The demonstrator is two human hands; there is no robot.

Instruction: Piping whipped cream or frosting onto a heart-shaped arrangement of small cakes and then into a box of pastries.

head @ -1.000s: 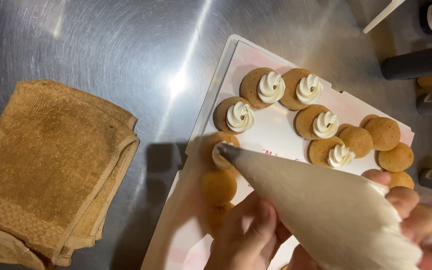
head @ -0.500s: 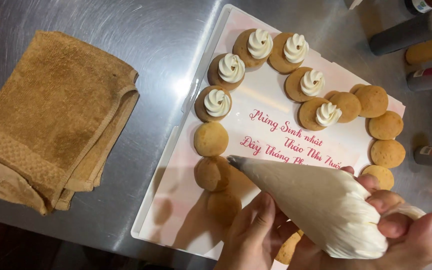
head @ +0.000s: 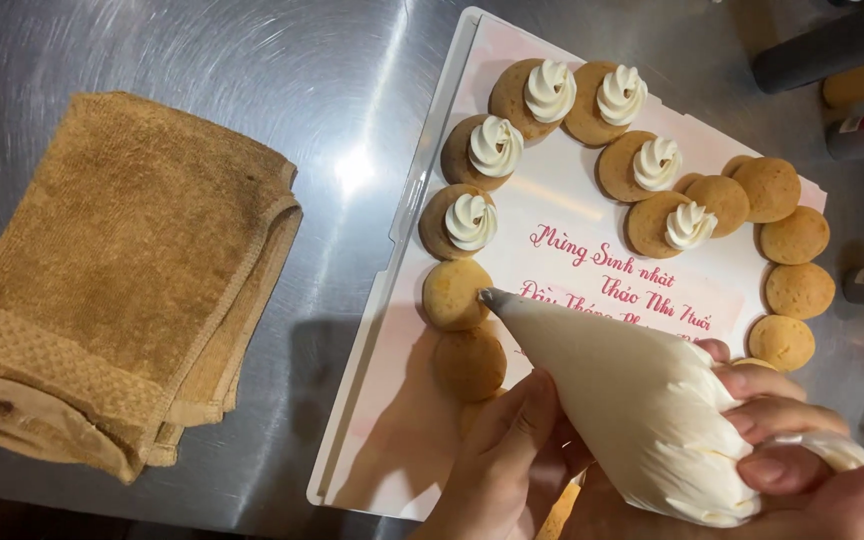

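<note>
Your right hand [head: 812, 460] is wrapped around the fat end of the cream-filled piping bag [head: 632, 400], fingers [head: 767, 420] curled and squeezing it. Your left hand [head: 507, 460] sits under the bag's front half, fingers [head: 522, 410] pressed together along its side, steadying it. The nozzle tip [head: 490, 297] is touching or just above the right edge of a bare cookie [head: 452, 293] on the left side of the ring; can't tell which.

The cookies lie in a ring on a white and pink rectangular board [head: 402, 400] with pink script in the middle. Six of them at the upper left and centre carry a white cream swirl [head: 472, 220]; the rest are plain, including the one [head: 470, 362] just below the nozzle.

A folded brown towel [head: 122, 270] lies on the steel bench [head: 252, 60], well left of the board. Dark bottles [head: 822, 50] are at the upper right edge.
</note>
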